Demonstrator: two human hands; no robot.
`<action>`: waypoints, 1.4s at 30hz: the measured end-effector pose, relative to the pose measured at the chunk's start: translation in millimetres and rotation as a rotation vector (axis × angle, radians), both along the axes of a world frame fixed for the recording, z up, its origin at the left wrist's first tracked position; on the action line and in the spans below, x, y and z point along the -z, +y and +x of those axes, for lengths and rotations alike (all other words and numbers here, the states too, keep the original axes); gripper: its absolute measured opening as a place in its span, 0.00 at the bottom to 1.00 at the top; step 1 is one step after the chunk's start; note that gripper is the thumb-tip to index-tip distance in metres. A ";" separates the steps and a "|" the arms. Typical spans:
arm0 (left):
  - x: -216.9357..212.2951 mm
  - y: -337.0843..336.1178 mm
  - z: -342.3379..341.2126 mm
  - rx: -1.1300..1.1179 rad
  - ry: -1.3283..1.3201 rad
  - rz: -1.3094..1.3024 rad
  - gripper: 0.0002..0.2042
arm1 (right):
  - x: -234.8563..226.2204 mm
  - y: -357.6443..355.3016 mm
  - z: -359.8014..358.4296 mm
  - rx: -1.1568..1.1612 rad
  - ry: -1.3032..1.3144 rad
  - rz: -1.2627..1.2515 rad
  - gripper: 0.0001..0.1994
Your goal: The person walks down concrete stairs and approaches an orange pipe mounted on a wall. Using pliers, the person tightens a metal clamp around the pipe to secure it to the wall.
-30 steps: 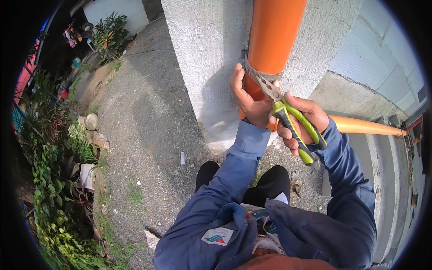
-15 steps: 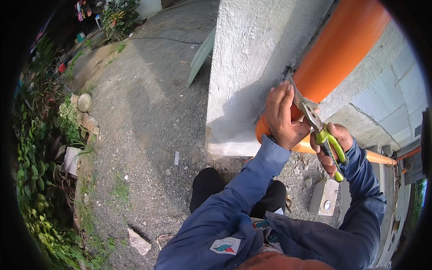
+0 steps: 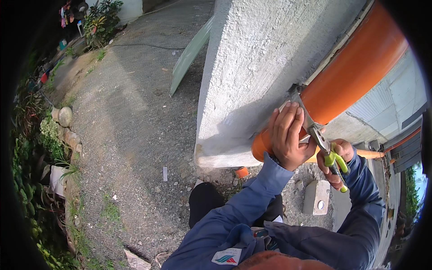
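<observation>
Left hand (image 3: 288, 137) presses flat on the metal strap (image 3: 300, 108) round the orange drainpipe (image 3: 355, 76) against the rendered pillar (image 3: 256, 67). Right hand (image 3: 335, 164) squeezes green-handled pliers (image 3: 327, 150) on its end; looks mid-tightening, strap not finished.

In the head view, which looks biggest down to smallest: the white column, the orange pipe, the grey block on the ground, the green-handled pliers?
1. Rough white concrete column
2. Big orange plastic pipe
3. Grey concrete block with a hole and green-handled pliers: similar in the picture; the pliers sit nearer the camera, so their order is unsure.
</observation>
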State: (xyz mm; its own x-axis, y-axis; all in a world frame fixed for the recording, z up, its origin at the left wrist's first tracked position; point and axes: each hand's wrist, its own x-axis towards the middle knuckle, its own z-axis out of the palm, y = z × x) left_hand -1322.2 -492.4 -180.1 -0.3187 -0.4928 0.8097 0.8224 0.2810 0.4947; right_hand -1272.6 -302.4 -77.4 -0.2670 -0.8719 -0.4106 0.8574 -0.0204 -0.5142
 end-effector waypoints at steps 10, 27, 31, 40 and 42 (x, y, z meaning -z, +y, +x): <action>-1.9 -1.6 -0.7 0.035 -0.025 -0.009 0.40 | 16.0 -22.1 27.8 0.171 0.020 -0.157 0.34; 3.7 -2.5 -8.1 0.118 0.046 0.008 0.42 | -13.8 -75.0 110.5 0.488 1.763 1.405 0.29; 6.1 -5.2 -10.9 0.187 0.039 0.042 0.42 | -8.6 -69.5 83.0 0.570 2.112 1.698 0.28; 10.2 -3.1 -13.1 0.345 -0.020 0.118 0.41 | -17.5 -81.2 78.2 0.424 3.069 1.121 0.14; 9.9 -4.9 -12.4 0.335 -0.047 0.101 0.42 | -21.8 -82.5 67.2 0.334 2.991 1.190 0.13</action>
State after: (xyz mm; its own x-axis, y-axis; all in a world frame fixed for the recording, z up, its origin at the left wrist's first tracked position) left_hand -1334.5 -497.3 -190.0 -0.5121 -0.4315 0.7427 0.8361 -0.0524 0.5461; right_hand -1205.4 -384.9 -55.7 -0.3224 -0.7377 0.5931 -0.5519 0.6556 0.5154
